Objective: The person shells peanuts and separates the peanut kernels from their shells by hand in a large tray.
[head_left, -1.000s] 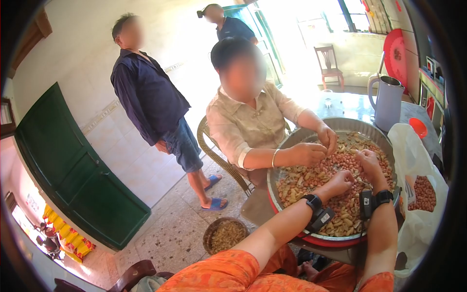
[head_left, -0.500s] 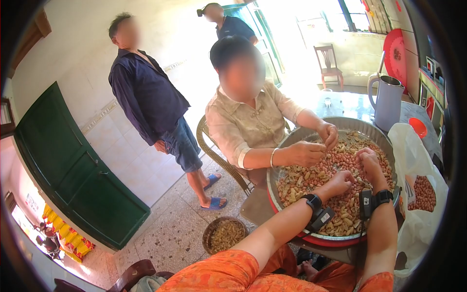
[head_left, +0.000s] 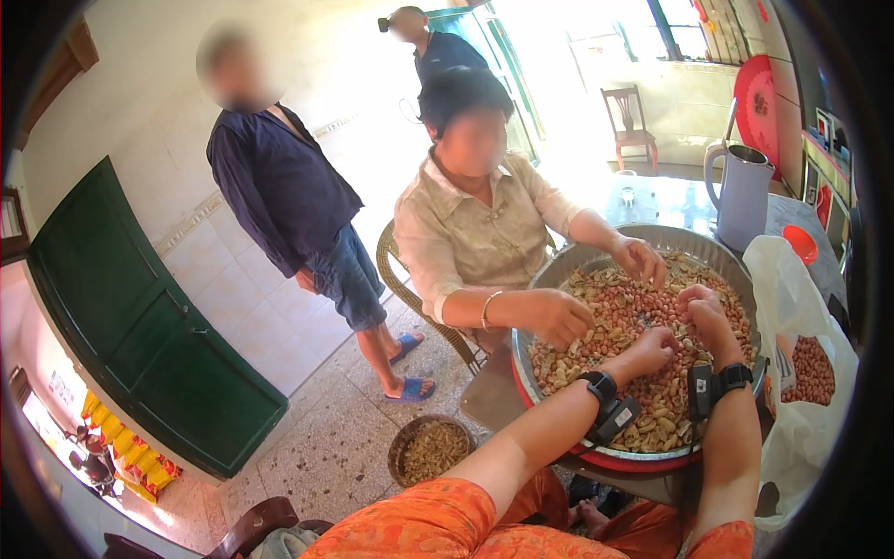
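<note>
Evidently the round metal tray sits between two people so that both can reach in. It carries the peanuts: reddish kernels mostly toward the middle, paler pods and shell pieces along the near and left edges.

Wearer's left hand is over the tray's middle, fingers curled inward; right hand is nearer the right edge, fingers bent down. Hands are close together but apart. Holding both low over the pile presumably keeps pick-ups short and lets debris drop inside the rim.

Co-worker's hands work separately, one by the left edge, one toward the far edge.

White plastic bag, mouth open, stands just beside the tray's right edge, likely for easy reach; kernels show inside. A bowl of shells is on the floor, left of the tray.

Not resolved: fingertips of both wearer's hands are turned away or too small, so cannot tell whether either pinches a pod. Forearms and wrist devices cover part of the near edge. A red rim shows below the tray; its support is mostly hidden.
</note>
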Available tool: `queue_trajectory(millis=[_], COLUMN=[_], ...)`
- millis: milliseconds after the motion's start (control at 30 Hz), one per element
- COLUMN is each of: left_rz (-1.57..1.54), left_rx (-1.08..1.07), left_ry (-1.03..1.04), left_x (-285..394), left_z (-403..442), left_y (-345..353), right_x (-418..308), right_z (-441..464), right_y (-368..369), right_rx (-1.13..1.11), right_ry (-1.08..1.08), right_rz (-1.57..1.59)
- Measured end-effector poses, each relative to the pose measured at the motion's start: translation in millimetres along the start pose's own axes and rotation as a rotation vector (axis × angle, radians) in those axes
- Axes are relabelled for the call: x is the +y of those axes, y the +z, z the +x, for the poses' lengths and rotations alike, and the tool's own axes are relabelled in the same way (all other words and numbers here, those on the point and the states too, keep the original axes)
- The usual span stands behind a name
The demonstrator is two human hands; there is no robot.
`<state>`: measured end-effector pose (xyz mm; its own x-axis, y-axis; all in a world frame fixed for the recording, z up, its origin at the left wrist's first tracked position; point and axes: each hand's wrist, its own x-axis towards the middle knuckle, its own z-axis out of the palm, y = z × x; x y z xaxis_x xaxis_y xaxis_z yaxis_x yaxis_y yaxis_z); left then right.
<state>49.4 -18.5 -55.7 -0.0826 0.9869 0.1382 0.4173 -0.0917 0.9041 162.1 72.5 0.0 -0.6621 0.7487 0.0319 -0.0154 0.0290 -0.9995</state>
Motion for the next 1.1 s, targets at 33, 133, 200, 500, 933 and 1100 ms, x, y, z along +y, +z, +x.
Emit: queue_trajectory(millis=[33, 133, 200, 500, 933, 1100], left_rz=[-0.007, -0.009, -0.004, 0.023, 0.073, 0.088], left_rx=[0.002, -0.001, -0.006, 0.008, 0.038, 0.054], left_ry=[-0.001, -0.007, -0.011, 0.022, 0.044, 0.103], left_x=[1, 2, 3, 7, 1, -3], left_z=[0, -2, -2, -4, -1, -1], left_y=[0, -1, -1, -2, 1, 3], right_x=[-1, 3, 6, 11, 18, 10], right_z=[-1, 2, 5, 8, 16, 9], right_y=[0, 0, -1, 0, -5, -3], right_rx=[-0.011, -0.025, -0.028, -0.032, 0.226, 0.171], right_ry=[0.0, -0.019, -0.038, -0.096, -0.026, 0.021], right_rz=[0.012, 0.018, 0.014, 0.087, 0.122, 0.083])
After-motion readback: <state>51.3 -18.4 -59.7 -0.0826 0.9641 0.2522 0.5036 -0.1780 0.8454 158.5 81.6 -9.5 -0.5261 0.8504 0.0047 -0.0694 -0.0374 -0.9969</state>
